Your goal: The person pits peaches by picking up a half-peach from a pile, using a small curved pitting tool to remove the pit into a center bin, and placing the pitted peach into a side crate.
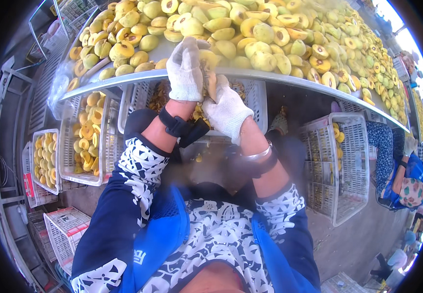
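Both my hands wear whitish work gloves and meet at the near edge of a metal table (138,76). My left hand (184,71) curls around a halved yellow peach (208,59), which is partly hidden and blurred. Close below it, my right hand (227,108) is closed on a narrow tan-brown tool (211,88); its working end is not clear. Heaped on the table beyond are many yellow-green peach halves (263,33), some with brown pit hollows showing. Under my hands, below the table edge, stands a white crate (256,100) with brown pits and scraps in it.
Left of me, white crates (105,141) hold yellow peach halves, and another crate (67,229) sits lower. On the right a white crate (350,195) has a few halves. A stick-like handle (96,67) lies on the table. Another person (409,180) sits far right.
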`<action>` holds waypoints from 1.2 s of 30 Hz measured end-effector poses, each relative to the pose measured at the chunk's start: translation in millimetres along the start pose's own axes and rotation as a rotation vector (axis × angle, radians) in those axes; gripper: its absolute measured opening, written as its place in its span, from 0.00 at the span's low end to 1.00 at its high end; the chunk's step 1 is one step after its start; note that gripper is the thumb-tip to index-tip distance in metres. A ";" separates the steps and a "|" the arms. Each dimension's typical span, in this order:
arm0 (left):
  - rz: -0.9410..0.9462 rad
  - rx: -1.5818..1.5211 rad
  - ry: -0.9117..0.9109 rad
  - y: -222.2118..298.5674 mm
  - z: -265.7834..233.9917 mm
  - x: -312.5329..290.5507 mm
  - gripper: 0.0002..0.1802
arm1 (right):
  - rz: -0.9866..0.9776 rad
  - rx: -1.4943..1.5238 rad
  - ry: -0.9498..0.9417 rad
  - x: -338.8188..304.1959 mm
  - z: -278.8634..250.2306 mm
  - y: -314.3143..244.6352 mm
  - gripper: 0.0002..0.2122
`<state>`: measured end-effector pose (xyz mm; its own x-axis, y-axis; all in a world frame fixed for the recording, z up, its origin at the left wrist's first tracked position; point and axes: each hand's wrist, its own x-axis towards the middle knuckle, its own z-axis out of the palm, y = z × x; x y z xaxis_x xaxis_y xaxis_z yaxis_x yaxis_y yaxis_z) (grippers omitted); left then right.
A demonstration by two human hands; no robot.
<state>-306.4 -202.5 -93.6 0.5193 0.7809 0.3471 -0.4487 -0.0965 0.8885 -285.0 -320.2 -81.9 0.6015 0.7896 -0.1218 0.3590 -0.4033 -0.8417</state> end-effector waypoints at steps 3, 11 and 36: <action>-0.077 -0.029 -0.001 2.2 -0.9 -0.1 0.18 | 0.038 -0.035 0.010 0.4 3.2 0.3 0.19; 0.217 0.183 -0.080 -4.0 0.4 -8.6 0.17 | 0.080 0.530 -0.113 0.6 -7.6 -1.7 0.17; -0.052 0.111 -0.268 7.4 -14.3 -0.4 0.34 | 0.090 0.559 -0.219 -10.7 -15.1 -6.8 0.18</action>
<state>-320.3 -194.7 -91.5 0.7197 0.5971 0.3542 -0.3420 -0.1391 0.9293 -283.1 -332.9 -67.0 0.4295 0.8646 -0.2607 -0.1512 -0.2158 -0.9647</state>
